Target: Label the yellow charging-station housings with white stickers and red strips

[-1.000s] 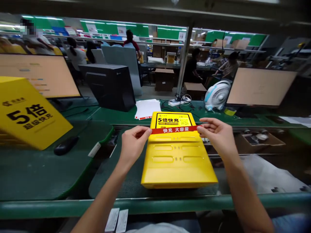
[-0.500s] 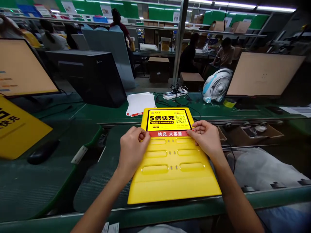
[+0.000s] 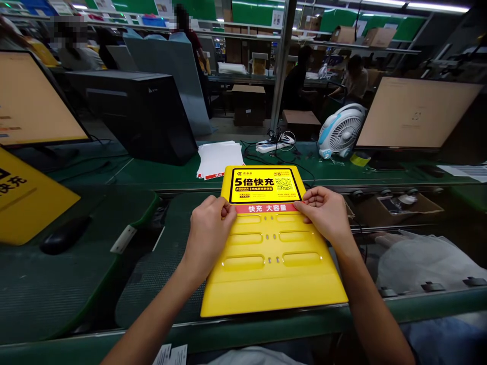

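A yellow plastic panel [image 3: 272, 274] with several slot recesses lies flat on the green work surface [image 3: 160, 276] in front of me. Near its far edge sits a black-and-yellow label [image 3: 264, 185], and just below that a red sticker strip [image 3: 266, 208] with white characters. My left hand [image 3: 209, 230] pinches the strip's left end, fingers closed and pressing on the panel. My right hand [image 3: 323, 213] does the same at the strip's right end. The strip lies flat against the panel between both hands.
A stack of white sheets [image 3: 218, 159] lies beyond the panel. A yellow sign [image 3: 23, 200] and black mouse [image 3: 64, 234] sit left. Two monitors [image 3: 414, 114], a black computer case [image 3: 144, 114], a small fan [image 3: 340, 132] and a clear plastic bag [image 3: 422, 263] surround the spot. People work behind.
The red strip was held raised above the panel; it is now laid flat under the label, my hands lowered with it. The view has shifted down and closer.
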A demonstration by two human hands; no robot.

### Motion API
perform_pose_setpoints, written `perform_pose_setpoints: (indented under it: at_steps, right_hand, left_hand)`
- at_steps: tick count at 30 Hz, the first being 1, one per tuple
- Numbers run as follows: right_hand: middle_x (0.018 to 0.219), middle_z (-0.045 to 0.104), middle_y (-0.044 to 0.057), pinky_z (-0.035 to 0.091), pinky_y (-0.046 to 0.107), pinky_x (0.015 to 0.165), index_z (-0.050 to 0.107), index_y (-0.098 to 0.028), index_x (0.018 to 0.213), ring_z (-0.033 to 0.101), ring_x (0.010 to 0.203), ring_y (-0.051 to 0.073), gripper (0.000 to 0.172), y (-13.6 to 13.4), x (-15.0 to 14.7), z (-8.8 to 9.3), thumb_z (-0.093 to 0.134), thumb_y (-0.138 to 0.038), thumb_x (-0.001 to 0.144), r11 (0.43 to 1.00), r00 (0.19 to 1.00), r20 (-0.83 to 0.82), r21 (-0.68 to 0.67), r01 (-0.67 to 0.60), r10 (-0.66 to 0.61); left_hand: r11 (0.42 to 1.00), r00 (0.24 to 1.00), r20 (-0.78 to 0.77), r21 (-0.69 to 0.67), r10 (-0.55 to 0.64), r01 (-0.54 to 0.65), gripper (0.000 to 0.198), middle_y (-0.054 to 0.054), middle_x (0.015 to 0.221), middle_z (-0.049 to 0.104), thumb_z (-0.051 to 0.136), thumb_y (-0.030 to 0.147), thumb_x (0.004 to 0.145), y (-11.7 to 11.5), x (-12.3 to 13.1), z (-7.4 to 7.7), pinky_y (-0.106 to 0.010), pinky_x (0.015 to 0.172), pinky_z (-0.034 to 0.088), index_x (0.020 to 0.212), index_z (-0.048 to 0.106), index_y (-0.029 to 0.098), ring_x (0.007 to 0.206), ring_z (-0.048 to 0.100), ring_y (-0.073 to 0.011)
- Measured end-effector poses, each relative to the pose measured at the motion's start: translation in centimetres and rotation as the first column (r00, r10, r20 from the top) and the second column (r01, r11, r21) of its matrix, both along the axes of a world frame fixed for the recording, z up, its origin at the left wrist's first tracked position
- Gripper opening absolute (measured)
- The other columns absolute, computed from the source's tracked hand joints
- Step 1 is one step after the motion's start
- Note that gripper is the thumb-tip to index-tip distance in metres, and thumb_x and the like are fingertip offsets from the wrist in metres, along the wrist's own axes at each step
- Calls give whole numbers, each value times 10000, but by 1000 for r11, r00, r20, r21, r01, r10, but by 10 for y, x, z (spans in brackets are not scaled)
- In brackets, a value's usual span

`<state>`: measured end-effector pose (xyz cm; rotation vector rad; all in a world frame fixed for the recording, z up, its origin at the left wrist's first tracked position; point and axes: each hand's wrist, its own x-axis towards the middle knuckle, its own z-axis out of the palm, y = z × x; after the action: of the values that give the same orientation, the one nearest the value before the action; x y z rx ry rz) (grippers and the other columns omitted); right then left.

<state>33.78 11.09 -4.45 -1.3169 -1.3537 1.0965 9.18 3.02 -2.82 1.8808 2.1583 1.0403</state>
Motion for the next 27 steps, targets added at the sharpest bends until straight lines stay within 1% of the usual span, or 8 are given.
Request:
perform_pose_setpoints:
  at_steps: [3,8,13,16,19,24,27]
  right_hand:
    - [685,611,-10,532,173,415,605,-152,808,576,524,93,441,0,0,0,896,-369,559,1000,1000,3,-1,-3,3]
    - [689,614,-11,532,156,428,610,-146,809,577,527,83,434,0,0,0,904,-343,557,1000,1000,-8,-9,-8,7]
    - [671,613,-12,522,161,417,603,-151,793,580,508,88,440,0,0,0,902,-375,560,1000,1000,7,6,-3,3]
    - [630,603,-22,492,150,402,585,-158,768,579,474,84,420,0,1,0,892,-371,576,1000,999,32,15,-5,4]
    - [610,615,-19,456,130,389,562,-159,739,587,452,82,400,1,1,0,882,-347,589,1000,999,44,-9,-14,14]
    - [593,608,-29,456,124,390,539,-162,711,590,442,81,426,1,0,2,897,-332,555,1000,1000,20,-27,-4,4]
    - [591,608,-33,444,122,384,534,-166,716,592,431,80,399,2,0,2,879,-315,581,1000,999,36,-27,-4,5]
  left_hand:
    - [1000,1000,-3,-17,-2,2,222,-38,760,561,508,283,907,1,0,1,-268,613,362,731,579,168,662,535,-148]
    - [998,1000,-27,-59,-14,13,224,-31,732,558,507,266,900,2,-1,2,-271,585,328,694,526,180,629,514,-145]
    - [996,999,-45,-84,-17,13,218,-38,731,564,497,263,900,5,-1,4,-282,596,322,697,523,187,639,506,-160]
    - [995,999,-49,-98,-21,16,212,-36,738,565,507,251,897,7,-2,5,-287,607,321,695,508,188,650,505,-162]
    - [993,999,-34,-114,-21,17,200,-33,753,566,512,235,896,7,-2,5,-291,611,318,703,511,185,657,506,-161]
    - [993,999,-33,-120,-23,18,201,-28,746,559,526,229,896,6,-4,2,-293,611,311,701,515,182,651,502,-158]
    - [993,999,-26,-117,-26,22,202,-29,749,559,527,226,899,6,-4,1,-294,611,310,702,510,183,656,500,-160]
